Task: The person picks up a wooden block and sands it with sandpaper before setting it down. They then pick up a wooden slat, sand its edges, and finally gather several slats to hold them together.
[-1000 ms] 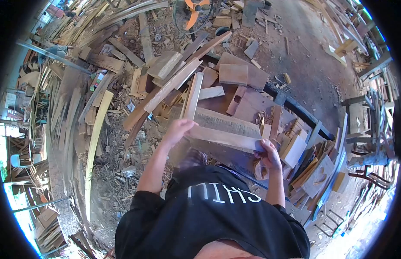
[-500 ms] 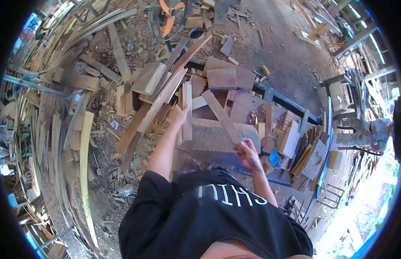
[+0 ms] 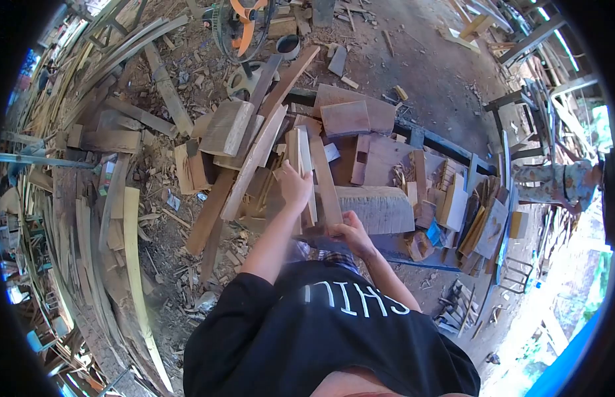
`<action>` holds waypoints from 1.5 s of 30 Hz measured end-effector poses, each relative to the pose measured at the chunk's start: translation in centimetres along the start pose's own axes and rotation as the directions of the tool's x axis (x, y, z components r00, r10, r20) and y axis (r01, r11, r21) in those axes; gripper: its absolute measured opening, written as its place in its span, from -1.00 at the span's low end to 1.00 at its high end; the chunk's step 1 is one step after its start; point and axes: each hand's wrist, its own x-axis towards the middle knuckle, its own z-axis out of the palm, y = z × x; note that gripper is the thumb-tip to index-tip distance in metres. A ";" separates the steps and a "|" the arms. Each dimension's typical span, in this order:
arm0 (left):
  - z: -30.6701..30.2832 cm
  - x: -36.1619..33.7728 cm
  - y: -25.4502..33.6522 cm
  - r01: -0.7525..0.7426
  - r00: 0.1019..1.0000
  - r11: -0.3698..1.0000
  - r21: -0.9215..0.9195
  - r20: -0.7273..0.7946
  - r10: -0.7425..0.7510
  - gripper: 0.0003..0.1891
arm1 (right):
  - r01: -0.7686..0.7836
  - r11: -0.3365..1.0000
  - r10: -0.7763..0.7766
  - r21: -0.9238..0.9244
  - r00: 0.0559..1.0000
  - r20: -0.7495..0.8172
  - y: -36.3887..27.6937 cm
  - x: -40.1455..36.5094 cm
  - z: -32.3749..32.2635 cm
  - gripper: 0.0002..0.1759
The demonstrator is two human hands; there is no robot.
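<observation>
My right hand point(image 3: 351, 235) is closed around the lower end of a flat brown wooden board point(image 3: 326, 182), which slants up and away from me. Just left of it, my left hand point(image 3: 296, 187) grips a narrow wooden strip point(image 3: 305, 153) from its left side; the palm hides part of the strip. Board and strip lie almost side by side in this view. Behind the board's right edge is a thick wooden block point(image 3: 377, 208) with a rough face.
Long planks point(image 3: 254, 162) lean across the pile on the left. A low bench with wood offcuts point(image 3: 453, 208) extends right. Beyond stands a fan with orange blades point(image 3: 244, 30). Another person point(image 3: 559, 184) is at the far right. Chips and scraps litter the floor.
My right hand has moved left with the board, which has swung more upright and come beside the strip. My left hand has shifted slightly right and down. The camera view has turned a little.
</observation>
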 end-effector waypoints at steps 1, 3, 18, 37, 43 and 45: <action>0.9 0.7 -0.3 -0.010 1.000 1.000 -0.025 -0.021 0.009 -0.08 | -0.023 1.000 0.023 -0.006 1.000 -0.016 -0.2 0.1 0.4 -0.61; 0.3 1.6 0.4 0.050 0.996 0.995 -0.088 0.074 -0.044 0.03 | 0.033 0.999 -0.034 -0.044 0.999 -0.026 0.2 0.7 0.5 -0.61; 0.6 2.5 -0.7 0.186 0.980 0.597 -0.781 0.103 -0.171 -0.43 | 0.287 0.897 -0.229 -0.338 0.953 0.200 0.6 2.3 -0.4 -0.49; -7.5 -8.6 2.7 0.388 0.909 -0.069 -0.919 0.370 0.190 -0.60 | 0.440 0.848 -0.248 -0.295 0.822 0.513 -4.2 -1.6 -0.3 -0.32; -7.4 -12.2 4.4 0.135 0.976 -0.036 -0.990 0.127 0.177 -0.42 | 0.406 0.871 -0.193 -0.278 0.802 0.565 -3.4 -2.2 -0.9 -0.30; -8.4 -12.4 4.5 0.115 0.978 -0.048 -0.992 0.105 0.179 -0.30 | 0.445 0.850 -0.208 -0.282 0.775 0.597 -3.5 -2.6 -1.0 -0.28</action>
